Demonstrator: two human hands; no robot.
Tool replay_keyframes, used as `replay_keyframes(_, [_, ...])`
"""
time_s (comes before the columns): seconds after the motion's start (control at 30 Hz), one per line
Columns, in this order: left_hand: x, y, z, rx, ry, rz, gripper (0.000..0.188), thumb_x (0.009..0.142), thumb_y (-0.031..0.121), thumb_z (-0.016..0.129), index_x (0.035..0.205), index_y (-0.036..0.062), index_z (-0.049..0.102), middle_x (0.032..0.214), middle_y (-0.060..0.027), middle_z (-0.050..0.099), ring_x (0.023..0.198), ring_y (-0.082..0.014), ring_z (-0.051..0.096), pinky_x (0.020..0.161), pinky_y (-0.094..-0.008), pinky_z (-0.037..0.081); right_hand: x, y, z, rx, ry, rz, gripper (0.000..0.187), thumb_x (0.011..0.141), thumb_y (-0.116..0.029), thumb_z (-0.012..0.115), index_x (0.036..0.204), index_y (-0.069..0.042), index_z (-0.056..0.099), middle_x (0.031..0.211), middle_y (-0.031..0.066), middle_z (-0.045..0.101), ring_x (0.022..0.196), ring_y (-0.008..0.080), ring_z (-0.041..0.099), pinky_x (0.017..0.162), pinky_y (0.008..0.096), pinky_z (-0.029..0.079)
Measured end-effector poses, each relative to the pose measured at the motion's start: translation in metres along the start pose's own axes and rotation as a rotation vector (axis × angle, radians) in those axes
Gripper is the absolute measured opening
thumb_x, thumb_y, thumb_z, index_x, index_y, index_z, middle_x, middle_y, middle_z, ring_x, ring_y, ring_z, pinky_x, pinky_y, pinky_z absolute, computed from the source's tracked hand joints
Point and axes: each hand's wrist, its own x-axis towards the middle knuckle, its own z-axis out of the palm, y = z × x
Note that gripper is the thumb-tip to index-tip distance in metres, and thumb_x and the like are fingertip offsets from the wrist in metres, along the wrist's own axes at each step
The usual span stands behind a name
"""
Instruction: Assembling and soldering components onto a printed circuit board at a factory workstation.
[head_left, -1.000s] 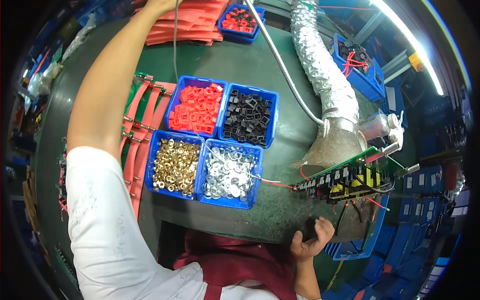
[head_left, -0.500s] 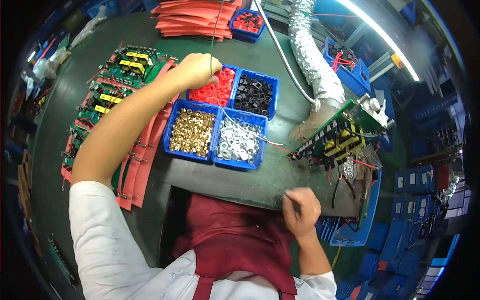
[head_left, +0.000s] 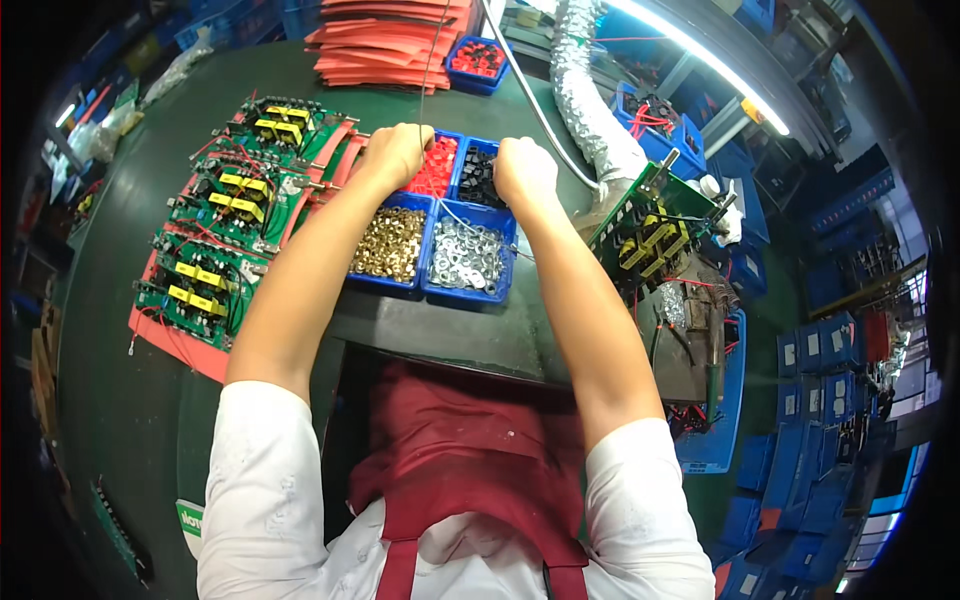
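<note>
My left hand [head_left: 398, 157] is at the left side of a blue bin of small red plastic pieces [head_left: 436, 167]. Its fingers are curled and their tips are hidden. At the right side of the neighbouring bin of small black square pieces [head_left: 477, 178], my right hand [head_left: 525, 171] is closed, with its fingertips out of sight. Whatever either hand holds cannot be made out. Nearer to me are a bin of brass-coloured nuts [head_left: 389, 243] and a bin of silver washers [head_left: 466, 257].
Green circuit boards [head_left: 230, 200] lie on salmon-coloured sheets at left. A stack of such sheets [head_left: 385, 48] stands at the back. At right are an upright circuit board [head_left: 650, 235], a silver duct [head_left: 590, 100] and pliers [head_left: 672, 338]. A thin cable crosses the bins.
My right hand has moved from the front table edge up and forward to the black-piece bin. My left hand stays by the red pieces. The view has shifted somewhat.
</note>
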Motion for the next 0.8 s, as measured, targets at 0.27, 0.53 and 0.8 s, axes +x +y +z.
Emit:
replay_keyframes(0.27, [-0.005, 0.005, 0.006, 0.035, 0.051, 0.049, 0.023, 0.092, 0.009, 0.064, 0.111, 0.0126, 0.076, 0.105, -0.0159, 0.075, 0.098, -0.0389, 0.072, 0.086, -0.0503, 0.056, -0.006, 0.010, 0.016, 0.059, 0.149, 0.053, 0.022, 0.089, -0.024, 0.077, 0.101, -0.007, 0.070, 0.101, 0.0196, 0.074, 0.100, 0.0380, 0.073, 0.085, 0.0481, 0.059])
replay_keyframes(0.53, [-0.003, 0.033, 0.011, -0.069, 0.082, 0.107, 0.022, 0.089, 0.006, 0.069, 0.111, 0.0086, 0.073, 0.111, -0.0177, 0.073, 0.109, -0.0400, 0.069, 0.094, -0.0488, 0.056, -0.103, 0.034, -0.131, 0.722, 0.121, -0.179, 0.018, 0.090, -0.010, 0.074, 0.102, 0.000, 0.065, 0.093, 0.0196, 0.077, 0.087, 0.0358, 0.077, 0.081, 0.0431, 0.060])
replay_keyframes(0.8, [0.017, 0.024, -0.036, -0.934, 0.797, -0.284, 0.029, 0.097, 0.017, 0.079, 0.117, -0.0020, 0.074, 0.101, -0.0061, 0.077, 0.087, -0.0137, 0.071, 0.078, -0.0272, 0.055, -0.161, 0.218, -0.251, 0.499, 0.557, 0.002, 0.013, 0.098, -0.008, 0.074, 0.109, -0.001, 0.076, 0.095, 0.0062, 0.079, 0.086, 0.0101, 0.073, 0.075, 0.0259, 0.055])
